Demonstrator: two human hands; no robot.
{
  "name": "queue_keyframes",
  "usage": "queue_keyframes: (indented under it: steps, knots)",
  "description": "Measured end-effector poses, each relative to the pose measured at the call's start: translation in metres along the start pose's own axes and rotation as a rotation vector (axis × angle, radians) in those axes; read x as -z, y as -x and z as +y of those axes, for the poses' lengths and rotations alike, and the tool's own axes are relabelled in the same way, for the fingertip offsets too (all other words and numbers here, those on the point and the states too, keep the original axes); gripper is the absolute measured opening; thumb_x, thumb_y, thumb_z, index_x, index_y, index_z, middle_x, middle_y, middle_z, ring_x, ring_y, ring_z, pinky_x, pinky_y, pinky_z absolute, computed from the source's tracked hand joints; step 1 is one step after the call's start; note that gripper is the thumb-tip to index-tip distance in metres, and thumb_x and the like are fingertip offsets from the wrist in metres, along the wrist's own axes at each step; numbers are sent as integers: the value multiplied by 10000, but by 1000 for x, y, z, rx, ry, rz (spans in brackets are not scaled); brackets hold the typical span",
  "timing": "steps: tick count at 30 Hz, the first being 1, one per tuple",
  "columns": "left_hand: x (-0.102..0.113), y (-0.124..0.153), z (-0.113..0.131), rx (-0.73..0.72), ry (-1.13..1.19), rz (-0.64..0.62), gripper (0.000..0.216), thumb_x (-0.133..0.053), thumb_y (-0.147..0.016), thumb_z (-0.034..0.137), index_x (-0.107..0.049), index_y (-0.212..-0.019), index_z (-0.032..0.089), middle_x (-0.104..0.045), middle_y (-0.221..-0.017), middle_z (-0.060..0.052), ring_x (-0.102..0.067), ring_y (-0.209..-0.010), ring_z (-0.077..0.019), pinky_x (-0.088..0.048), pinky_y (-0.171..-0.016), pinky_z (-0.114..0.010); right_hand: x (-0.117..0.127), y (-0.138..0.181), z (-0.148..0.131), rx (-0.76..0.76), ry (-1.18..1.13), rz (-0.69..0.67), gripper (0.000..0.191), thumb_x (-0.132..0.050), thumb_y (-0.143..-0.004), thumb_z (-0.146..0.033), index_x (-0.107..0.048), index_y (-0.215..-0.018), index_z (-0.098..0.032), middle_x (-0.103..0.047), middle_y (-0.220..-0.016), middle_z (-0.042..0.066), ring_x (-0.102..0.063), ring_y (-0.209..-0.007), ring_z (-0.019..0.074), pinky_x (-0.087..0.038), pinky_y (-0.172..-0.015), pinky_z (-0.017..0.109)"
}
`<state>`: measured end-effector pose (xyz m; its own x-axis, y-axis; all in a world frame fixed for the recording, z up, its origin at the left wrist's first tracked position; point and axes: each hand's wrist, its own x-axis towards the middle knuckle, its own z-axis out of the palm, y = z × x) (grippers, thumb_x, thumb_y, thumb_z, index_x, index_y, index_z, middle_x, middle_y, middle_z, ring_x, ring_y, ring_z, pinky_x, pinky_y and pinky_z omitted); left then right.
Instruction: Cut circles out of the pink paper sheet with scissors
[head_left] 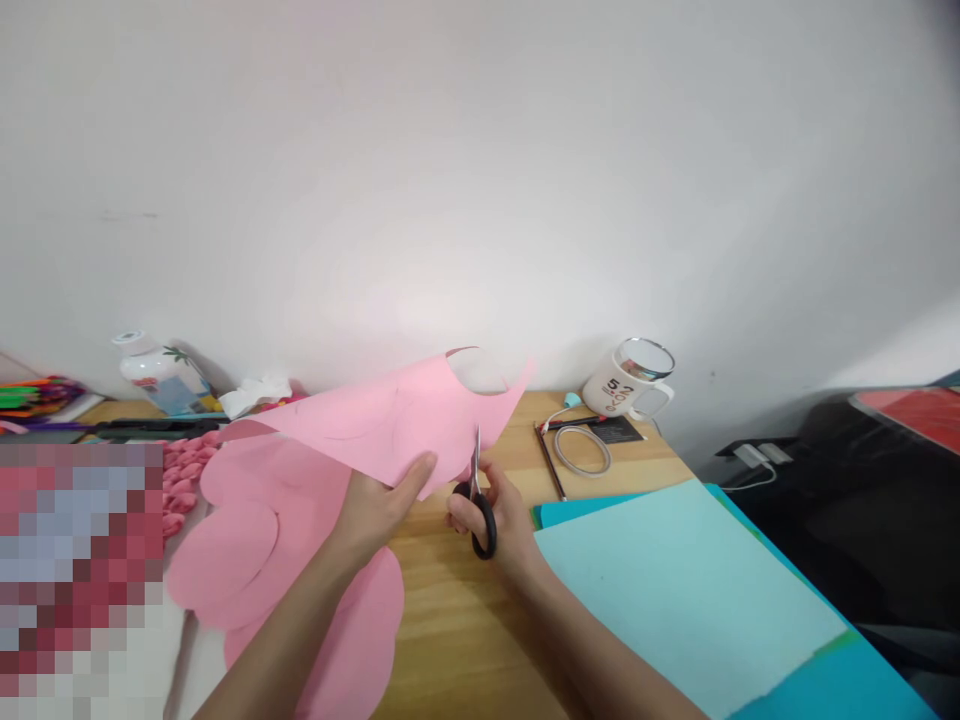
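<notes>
My left hand grips the lower edge of a pink paper sheet, thumb on top and the other fingers hidden beneath. Faint curved lines show on the sheet, and its right end has a rounded cut-out with a thin strip curling up. A pair of scissors with black handles is in my right hand, blades pointing up at the sheet's right part. Whether the blades are apart is hard to make out. Below and left of my left hand lie several rounded pink paper pieces, overlapping one another.
Light blue paper lies on darker blue sheets at the right. Behind it are a white mug, a coiled cable and a pencil. A white bottle and braided pink material are at the left. A wall stands behind the wooden table.
</notes>
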<state>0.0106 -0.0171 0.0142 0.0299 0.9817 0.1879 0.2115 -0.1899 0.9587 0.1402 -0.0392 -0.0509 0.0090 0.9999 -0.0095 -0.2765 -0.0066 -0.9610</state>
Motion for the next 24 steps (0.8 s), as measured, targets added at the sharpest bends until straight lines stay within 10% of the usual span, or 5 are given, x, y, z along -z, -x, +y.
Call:
queue_keyframes:
  steps: [24]
  knots:
    - [1, -2, -3, 20, -52, -14, 406, -658, -681, 327, -595, -1042, 150, -693, -987, -90, -577, -1068, -276, -462, -916, -404, 1, -2, -1, 53, -152, -43, 479, -760, -605, -219, -447, -966, -189, -499, -642, -54, -428, -593, 98, -333, -534, 213]
